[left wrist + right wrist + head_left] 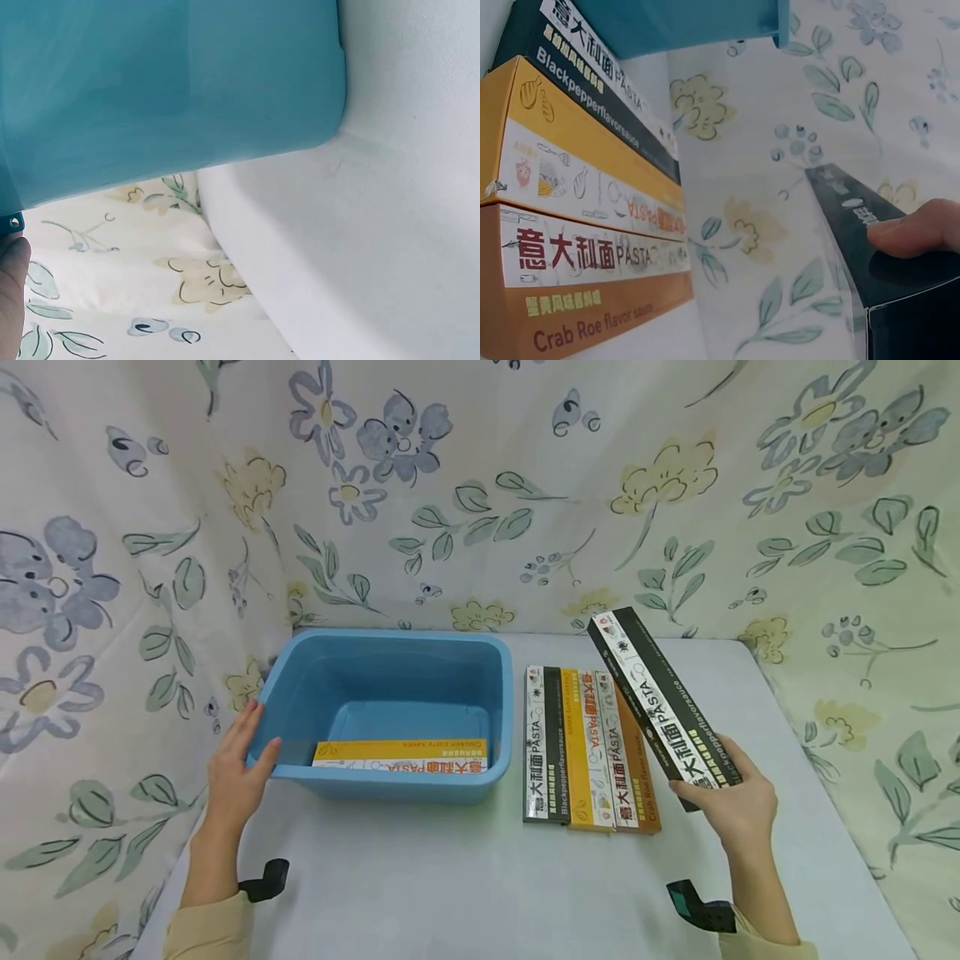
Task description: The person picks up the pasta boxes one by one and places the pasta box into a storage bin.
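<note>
Pasta box (660,702), black and white

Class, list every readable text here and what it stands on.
"意大利面PASTA": held black box, lying black box, lying yellow box, brown box, yellow box in the tub.
"Blackpepperflavorsauce": both black boxes.
"Chicken curry sauce": both yellow boxes, one faintly.
"Crab Roe flavor sauce": brown box.
Smaller Chinese lines: too blurred to read surely.

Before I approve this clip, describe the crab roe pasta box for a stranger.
On the white table, find the large blue bin. Right of it in the head view lies a row of three boxes; the crab roe box is the rightmost. Its brown band sets it apart from the yellow box beside it and the black box beyond.
</note>
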A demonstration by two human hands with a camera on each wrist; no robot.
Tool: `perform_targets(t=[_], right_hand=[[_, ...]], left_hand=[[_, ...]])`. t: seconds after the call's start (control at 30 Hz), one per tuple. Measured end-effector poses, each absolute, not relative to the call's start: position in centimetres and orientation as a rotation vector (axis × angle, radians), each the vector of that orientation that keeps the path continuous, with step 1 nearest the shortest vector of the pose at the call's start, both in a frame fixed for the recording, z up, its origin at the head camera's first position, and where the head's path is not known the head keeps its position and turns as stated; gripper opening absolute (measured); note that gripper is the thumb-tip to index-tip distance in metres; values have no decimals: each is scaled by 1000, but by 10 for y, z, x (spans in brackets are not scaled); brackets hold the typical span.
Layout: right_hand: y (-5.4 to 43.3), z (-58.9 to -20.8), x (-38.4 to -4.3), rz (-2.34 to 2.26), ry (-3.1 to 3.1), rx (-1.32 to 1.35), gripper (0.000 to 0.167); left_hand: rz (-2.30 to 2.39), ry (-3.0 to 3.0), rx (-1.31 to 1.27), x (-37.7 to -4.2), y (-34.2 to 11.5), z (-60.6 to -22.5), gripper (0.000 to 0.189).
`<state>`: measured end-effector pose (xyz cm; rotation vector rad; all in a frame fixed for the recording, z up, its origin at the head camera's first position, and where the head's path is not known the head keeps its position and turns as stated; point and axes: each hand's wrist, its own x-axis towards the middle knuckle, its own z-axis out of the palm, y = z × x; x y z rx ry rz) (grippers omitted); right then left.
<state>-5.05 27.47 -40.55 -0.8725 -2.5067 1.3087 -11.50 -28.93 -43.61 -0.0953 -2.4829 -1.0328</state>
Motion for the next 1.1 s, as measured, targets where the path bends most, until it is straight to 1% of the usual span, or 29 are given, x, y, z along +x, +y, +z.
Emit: perform_targets(t=[0.53, 0.7, 1.1], right_hand=[[266, -393, -52, 1408, -2560, -777, 97], [261, -390, -49, 1438, -2547, -760, 95], [253, -382, -46, 1400, -2580, -615, 94]], left_hand=[[-1056, -2496, -82, -113, -289, -434, 57], [-1045, -2496, -88, -114, -288, -435, 57], [-1052, -2499, -83, -113, -287, -434, 58]])
